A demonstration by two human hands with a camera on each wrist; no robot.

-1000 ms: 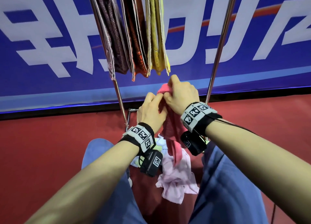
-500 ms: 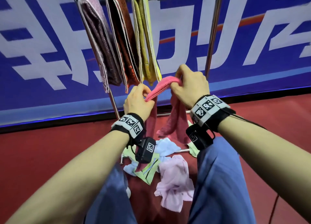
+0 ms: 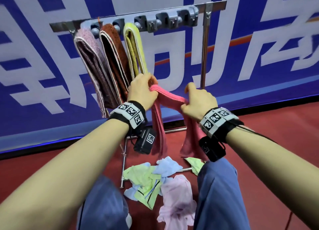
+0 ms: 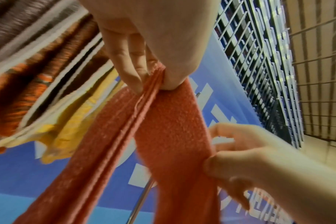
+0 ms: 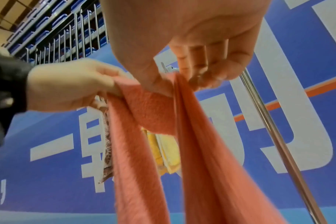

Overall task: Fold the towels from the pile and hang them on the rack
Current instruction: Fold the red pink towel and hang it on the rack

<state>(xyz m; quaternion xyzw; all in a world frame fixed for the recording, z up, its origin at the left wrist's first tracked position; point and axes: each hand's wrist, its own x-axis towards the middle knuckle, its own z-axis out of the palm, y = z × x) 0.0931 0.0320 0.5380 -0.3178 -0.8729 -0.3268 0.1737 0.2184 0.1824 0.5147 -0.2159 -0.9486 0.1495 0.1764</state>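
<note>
A folded pink towel hangs between my two hands, below the rack's top bar. My left hand pinches its left end just under the yellow towel. My right hand grips the right end, and both halves droop toward the floor. In the left wrist view the towel is pinched between thumb and fingers. The right wrist view shows the same towel caught under my right thumb. Three folded towels hang on the rack: mauve, rust brown and yellow.
The pile of loose towels lies on the red floor between my knees: green, light blue and pale pink. The rack's right post stands just behind my right hand. Free hooks remain right of the yellow towel. A blue banner is behind.
My hands have risen and spread apart, stretching the pink towel's fold out between them. The view has tilted up, so the rack's top bar and hooks now show.
</note>
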